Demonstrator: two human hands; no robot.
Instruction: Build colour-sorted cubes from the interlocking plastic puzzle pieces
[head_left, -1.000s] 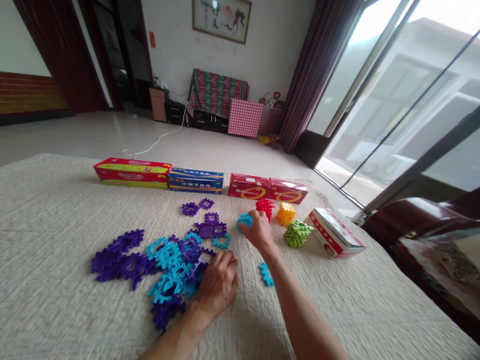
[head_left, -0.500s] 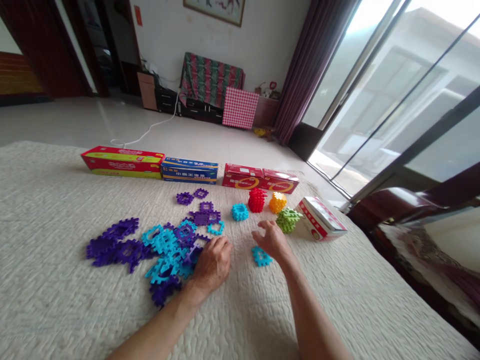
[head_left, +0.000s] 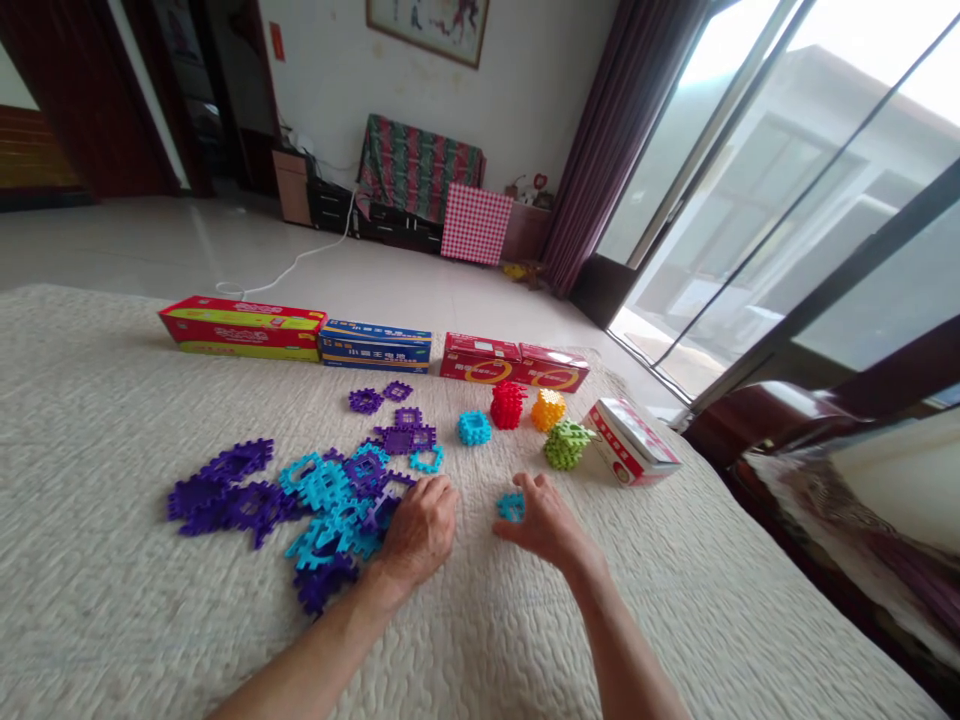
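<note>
My right hand point(head_left: 546, 525) is over a light-blue interlocking building piece point(head_left: 512, 507), its thumb and fingers apart on either side of the piece, which lies flat on the quilted cover. My left hand point(head_left: 422, 530) rests curled on the cover at the right edge of a pile of light-blue building pieces point(head_left: 322, 483) and purple building pieces point(head_left: 247, 505). Whatever its fingers hold, if anything, is hidden. Beyond the hands stand assembled blocks: a light-blue one point(head_left: 474, 428), a red one point(head_left: 508, 405), a yellow one point(head_left: 548, 410) and a green one point(head_left: 567, 445).
A red-and-yellow box point(head_left: 244, 328), a blue box point(head_left: 375, 346) and two red boxes point(head_left: 480, 358) line the far side. A white-and-red box point(head_left: 631, 442) stands at the right, by the green block. Loose purple pieces point(head_left: 406, 438) lie between the pile and the boxes.
My right hand has come down and nearer from beside the green block to the light-blue piece. My left hand stays almost in place. The view has shifted slightly.
</note>
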